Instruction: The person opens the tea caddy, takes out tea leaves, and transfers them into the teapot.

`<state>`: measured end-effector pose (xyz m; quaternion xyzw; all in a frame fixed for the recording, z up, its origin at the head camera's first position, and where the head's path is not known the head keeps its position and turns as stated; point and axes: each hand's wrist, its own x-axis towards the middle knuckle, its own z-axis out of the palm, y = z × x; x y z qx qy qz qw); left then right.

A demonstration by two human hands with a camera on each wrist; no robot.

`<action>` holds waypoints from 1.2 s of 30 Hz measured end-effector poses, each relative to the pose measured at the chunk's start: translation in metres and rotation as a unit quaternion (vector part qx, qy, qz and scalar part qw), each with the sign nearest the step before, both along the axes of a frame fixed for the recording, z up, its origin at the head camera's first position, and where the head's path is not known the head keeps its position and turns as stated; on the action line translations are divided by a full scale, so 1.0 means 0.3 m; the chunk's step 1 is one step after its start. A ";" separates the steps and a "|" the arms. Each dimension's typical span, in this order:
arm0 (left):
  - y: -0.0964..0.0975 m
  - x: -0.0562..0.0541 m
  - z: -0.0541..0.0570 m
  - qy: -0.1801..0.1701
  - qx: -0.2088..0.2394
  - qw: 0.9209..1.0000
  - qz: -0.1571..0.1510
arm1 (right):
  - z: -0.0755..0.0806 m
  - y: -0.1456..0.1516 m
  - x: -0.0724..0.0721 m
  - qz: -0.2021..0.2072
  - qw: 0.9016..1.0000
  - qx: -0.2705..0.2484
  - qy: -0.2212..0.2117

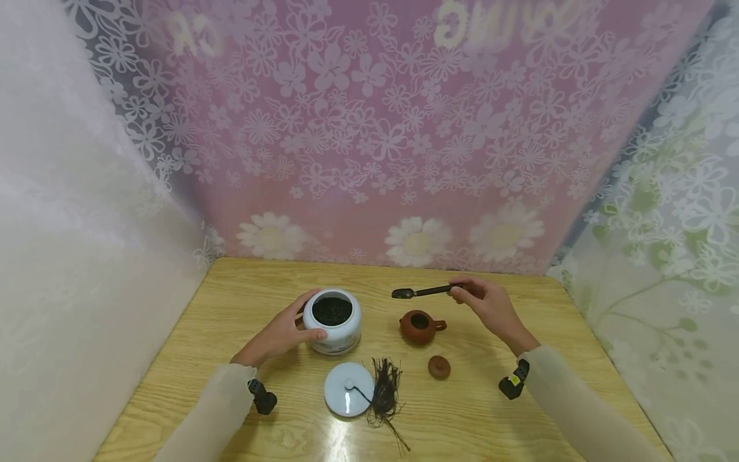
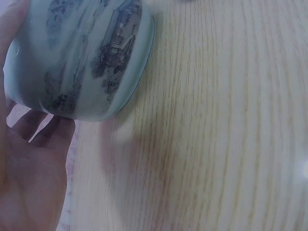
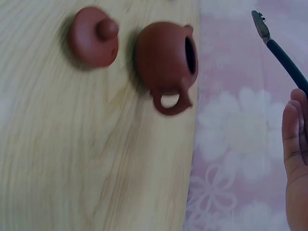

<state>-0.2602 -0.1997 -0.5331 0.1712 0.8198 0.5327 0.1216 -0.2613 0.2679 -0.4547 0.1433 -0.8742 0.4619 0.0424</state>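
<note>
My left hand (image 1: 283,330) grips a white porcelain tea jar (image 1: 337,337), its thumb at the front and fingers round the far side. Dark loose tea leaves (image 1: 331,312) lie inside the jar, whose mouth is uncovered. A painted landscape shows on the jar's wall (image 2: 91,57) in the left wrist view. Between thumb and fingers, my right hand (image 1: 489,307) holds a dark tea scoop (image 1: 430,290) by its handle, above and behind a small reddish-brown clay teapot (image 1: 417,328). Dark bits sit on the scoop's head (image 3: 260,24). The teapot stands without its lid.
The teapot's lid (image 1: 439,367) rests on the wooden table (image 1: 479,417) in front of the pot. Nearer me lies the white jar lid (image 1: 340,391), with a dark tassel (image 1: 385,391) tied to its knob. Flowered curtains (image 1: 358,128) hang behind and at both sides.
</note>
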 end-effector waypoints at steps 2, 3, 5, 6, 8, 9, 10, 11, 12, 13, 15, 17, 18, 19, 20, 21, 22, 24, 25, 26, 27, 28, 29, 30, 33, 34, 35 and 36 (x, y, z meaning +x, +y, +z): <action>0.001 0.001 0.002 0.000 0.000 1.000 0.001 | -0.010 0.031 0.006 -0.006 1.000 0.009 0.004; 0.002 0.002 0.003 -0.001 -0.001 1.000 0.001 | -0.015 0.045 0.009 -0.007 1.000 0.015 0.006; 0.003 0.003 0.004 -0.002 -0.001 1.000 0.001 | -0.024 0.070 0.016 -0.006 1.000 0.016 0.010; 0.003 0.003 0.004 -0.003 -0.001 1.000 0.001 | -0.028 0.081 0.020 -0.006 1.000 0.016 0.013; 0.001 0.004 0.004 -0.004 -0.001 1.000 0.000 | -0.033 0.096 0.031 -0.006 1.000 0.017 0.018; 0.000 0.005 0.003 -0.004 0.000 1.000 -0.001 | -0.035 0.102 0.037 -0.007 1.000 0.018 0.020; -0.002 0.006 0.003 -0.005 0.000 1.000 -0.003 | -0.037 0.107 0.042 -0.008 1.000 0.018 0.022; -0.003 0.006 0.003 -0.005 0.000 1.000 -0.003 | -0.039 0.111 0.046 -0.009 0.999 0.022 0.023; -0.004 0.006 0.003 -0.005 0.000 1.000 -0.004 | -0.041 0.114 0.051 -0.010 0.999 0.026 0.025; -0.006 0.007 0.003 -0.005 0.000 1.000 -0.005 | -0.043 0.116 0.054 -0.010 0.999 0.029 0.026; -0.008 0.008 0.004 -0.006 0.000 1.000 -0.005 | -0.050 0.122 0.059 -0.010 0.999 0.037 0.027; -0.009 0.009 0.005 -0.006 -0.001 1.000 -0.006 | -0.058 0.128 0.063 -0.012 0.999 0.046 0.025; -0.009 0.011 0.005 -0.006 -0.001 1.000 -0.005 | -0.063 0.132 0.065 -0.013 0.998 0.049 0.024; -0.010 0.012 0.006 -0.006 -0.002 1.000 -0.005 | -0.066 0.136 0.068 -0.014 0.998 0.053 0.022; -0.010 0.013 0.006 -0.006 -0.003 1.000 -0.005 | -0.070 0.140 0.072 -0.015 0.998 0.058 0.020; -0.010 0.014 0.006 -0.007 -0.003 1.000 -0.004 | -0.073 0.143 0.076 -0.016 0.998 0.061 0.016; -0.010 0.014 0.006 -0.006 -0.003 1.000 -0.003 | -0.072 0.145 0.078 -0.016 0.998 0.065 0.013; -0.009 0.015 0.006 -0.006 -0.005 1.000 -0.002 | -0.069 0.148 0.082 -0.017 0.997 0.075 0.011; -0.010 0.014 0.007 -0.006 -0.005 1.000 -0.003 | -0.065 0.147 0.083 -0.017 0.997 0.081 0.012; -0.010 0.015 0.007 -0.006 -0.005 1.000 -0.003 | -0.061 0.147 0.084 -0.017 0.996 0.086 0.015; -0.010 0.015 0.008 -0.005 -0.004 1.000 -0.004 | -0.057 0.144 0.085 -0.017 0.995 0.094 0.022; -0.010 0.015 0.008 -0.005 -0.003 1.000 -0.005 | -0.053 0.142 0.085 -0.017 0.994 0.104 0.033; -0.010 0.015 0.009 -0.005 -0.003 1.000 -0.005 | -0.048 0.138 0.085 -0.016 0.992 0.115 0.045; -0.010 0.015 0.009 -0.005 -0.003 1.000 -0.006 | -0.044 0.134 0.084 -0.016 0.990 0.127 0.056; -0.009 0.015 0.009 -0.007 -0.002 1.000 -0.007 | -0.033 0.120 0.082 -0.013 0.982 0.164 0.089; -0.009 0.015 0.009 -0.007 -0.002 1.000 -0.006 | -0.029 0.115 0.081 -0.010 0.980 0.174 0.097; -0.009 0.015 0.009 -0.007 -0.002 1.000 -0.006 | -0.026 0.110 0.080 -0.007 0.978 0.182 0.103; -0.009 0.015 0.008 -0.008 -0.002 1.000 -0.005 | -0.022 0.105 0.079 -0.004 0.976 0.189 0.109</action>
